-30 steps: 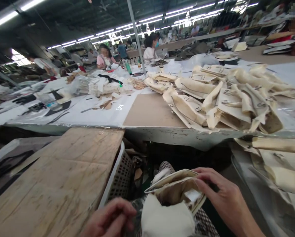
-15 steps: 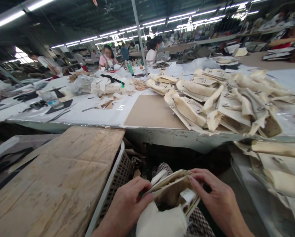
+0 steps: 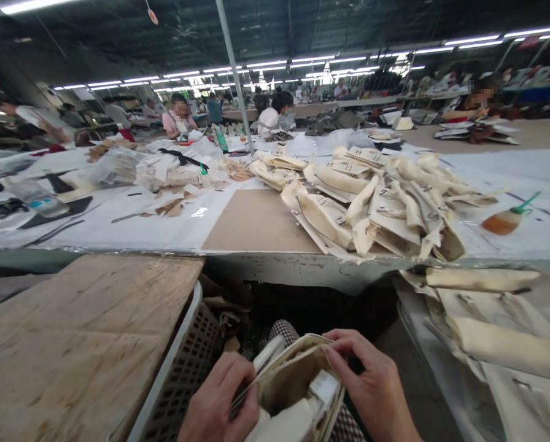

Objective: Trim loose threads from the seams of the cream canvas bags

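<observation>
A cream fabric bag [image 3: 288,377] rests over my lap with its mouth facing up. My left hand [image 3: 222,396] pinches the left end of its rim between thumb and fingers. At the far right corner of the mouth, my right hand [image 3: 371,383] grips the edge, thumb inside and fingers over the outside. A small white tag [image 3: 323,387] shows inside the bag. Behind the rim a pale rolled strip [image 3: 269,351] sticks up. The bag's lower part is hidden by my hands and the frame edge.
Several similar cream bags [image 3: 362,196] lie heaped on the worktable ahead, and more [image 3: 500,307] are stacked at my right. A bottle of amber liquid [image 3: 503,222] lies beyond. At left, a worn board [image 3: 86,331] covers a plastic basket [image 3: 192,337]. Co-workers sit farther back.
The view has swung right, so the table and heap sit farther left. My left hand has shifted its hold on the rim, and its fingers are more curled. The right hand keeps the same corner.
</observation>
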### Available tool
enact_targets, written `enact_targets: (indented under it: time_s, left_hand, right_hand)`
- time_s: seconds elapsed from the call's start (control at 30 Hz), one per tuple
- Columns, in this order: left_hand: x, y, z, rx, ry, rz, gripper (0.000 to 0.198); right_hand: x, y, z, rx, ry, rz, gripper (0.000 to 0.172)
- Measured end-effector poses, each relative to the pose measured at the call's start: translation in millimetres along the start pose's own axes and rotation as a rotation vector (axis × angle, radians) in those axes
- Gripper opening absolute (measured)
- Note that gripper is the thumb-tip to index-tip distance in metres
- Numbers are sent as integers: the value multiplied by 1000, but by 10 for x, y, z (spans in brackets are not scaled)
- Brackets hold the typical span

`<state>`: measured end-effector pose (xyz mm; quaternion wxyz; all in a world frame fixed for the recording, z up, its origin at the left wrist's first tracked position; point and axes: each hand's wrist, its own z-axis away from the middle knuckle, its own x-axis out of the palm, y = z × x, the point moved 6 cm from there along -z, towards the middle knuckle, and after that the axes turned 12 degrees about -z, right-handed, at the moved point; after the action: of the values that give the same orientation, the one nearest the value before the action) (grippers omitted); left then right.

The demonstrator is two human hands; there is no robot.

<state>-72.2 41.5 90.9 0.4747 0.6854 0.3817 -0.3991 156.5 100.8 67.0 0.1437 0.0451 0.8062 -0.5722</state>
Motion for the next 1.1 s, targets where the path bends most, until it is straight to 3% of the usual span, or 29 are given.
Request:
enact_targets:
  time_s: [0.13, 0.33, 0.6, 0.8, 0.9, 1.1]
  left_hand:
    - [31, 23, -147, -39, -166, 134, 11]
    - [77, 43, -272, -102, -209, 190, 13]
    - [72, 169, -321, 102, -194, -18, 27]
    - [53, 389, -493, 219, -339, -150, 19]
    - [107, 468, -620, 258, -370, -190, 19]
    - [288, 536, -756, 310, -302, -205, 23]
  right_hand:
    - [-28, -5, -8, 18, 17, 8, 22]
    - [-47, 7, 28, 88, 59, -30, 24]
    - [-54, 46, 10, 106, 45, -3, 23]
    - [-30, -10, 11, 69, 92, -27, 25]
    - [2, -44, 24, 57, 108, -64, 24]
    - [-33, -56, 38, 33, 130, -43, 22]
